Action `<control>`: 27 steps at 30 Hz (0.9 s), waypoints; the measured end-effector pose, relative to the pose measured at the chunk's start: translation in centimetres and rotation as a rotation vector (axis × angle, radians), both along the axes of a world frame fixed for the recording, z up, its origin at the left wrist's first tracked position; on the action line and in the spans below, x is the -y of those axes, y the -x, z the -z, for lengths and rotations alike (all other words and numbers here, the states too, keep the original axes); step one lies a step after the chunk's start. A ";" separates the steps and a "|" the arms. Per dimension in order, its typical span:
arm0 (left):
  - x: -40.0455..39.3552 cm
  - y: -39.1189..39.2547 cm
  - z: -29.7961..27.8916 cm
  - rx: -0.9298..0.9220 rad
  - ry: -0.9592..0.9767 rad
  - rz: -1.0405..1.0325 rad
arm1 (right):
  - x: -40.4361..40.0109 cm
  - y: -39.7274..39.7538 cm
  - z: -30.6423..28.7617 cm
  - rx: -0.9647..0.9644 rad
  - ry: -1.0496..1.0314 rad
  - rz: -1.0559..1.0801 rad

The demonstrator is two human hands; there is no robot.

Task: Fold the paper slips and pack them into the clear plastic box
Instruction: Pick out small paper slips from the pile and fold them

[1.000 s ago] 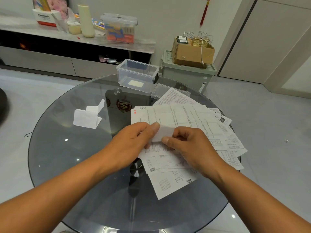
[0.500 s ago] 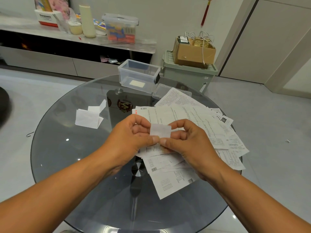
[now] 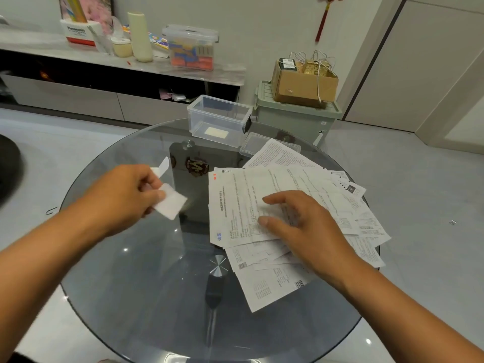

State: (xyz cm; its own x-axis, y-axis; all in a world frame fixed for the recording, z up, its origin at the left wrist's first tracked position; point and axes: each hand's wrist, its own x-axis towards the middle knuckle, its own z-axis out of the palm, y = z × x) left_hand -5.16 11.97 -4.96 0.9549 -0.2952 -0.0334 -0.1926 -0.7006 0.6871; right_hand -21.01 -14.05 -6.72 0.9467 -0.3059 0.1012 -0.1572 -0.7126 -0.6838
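1. While it is pinched between the thumb and curled fingers of the left hand, the folded paper slip hangs above the glass surface, left of the loose pile and slightly blurred.
2. Just behind that hand, other folded slips lie on the glass, mostly hidden by the knuckles.
3. To the right, the pile of unfolded paper slips spreads across the surface; the sheets carry dense printed lines, tables and barcodes, all too small to read.
4. On top of that pile rests the right hand, palm down, its fingers loosely spread and pressing the top sheet without gripping anything.
5. At the far edge of the surface stands the clear plastic box, open, with one pale flat piece on its floor; its lid lies just beside it, partly under the papers.
6. Under the glass, a dark round emblem bears a large letter M.
7. Both forearms reach in from the bottom corners, the left angled toward the far left, the right toward the middle of the pile.
8. On the shelf along the wall, a white carton reads "Panasonic"; near it stand a cream bottle and a lidded container.
9. Beyond the surface, a cardboard box sits on a green storage bin.
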 end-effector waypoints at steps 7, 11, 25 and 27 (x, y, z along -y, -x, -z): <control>-1.3 -0.7 2.8 0.237 -0.329 -0.044 | -1.2 -0.1 0.6 -0.172 0.292 -0.133; -0.2 1.4 3.2 0.430 -0.636 0.072 | -1.6 0.0 0.4 -0.145 0.415 -0.166; -0.9 0.2 4.6 0.323 -0.543 0.127 | -0.2 0.3 1.1 0.051 0.158 -0.159; -0.9 0.3 4.3 0.437 -0.499 0.110 | 0.4 0.6 0.9 0.022 0.125 -0.167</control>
